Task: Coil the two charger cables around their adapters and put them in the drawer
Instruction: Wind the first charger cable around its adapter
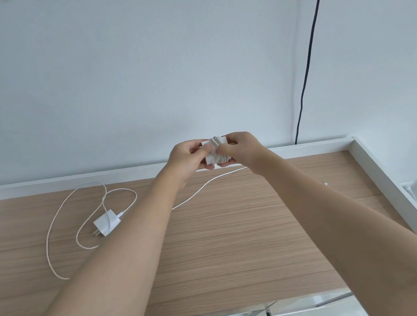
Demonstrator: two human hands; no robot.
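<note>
I hold one white adapter (211,154) above the desk's far edge, its cable (201,189) partly wound round it, the rest trailing down. The second adapter (107,222) lies flat at left, its cable (82,208) sprawled in loose loops.

Bright, even, cool daylight fills the view, its source perhaps off to the right. Shadows are faint on the worktop (229,237). No glare. Wide-angle distortion bows the worktop's edges and stretches the forearms. Fine detail looks slightly soft.
</note>
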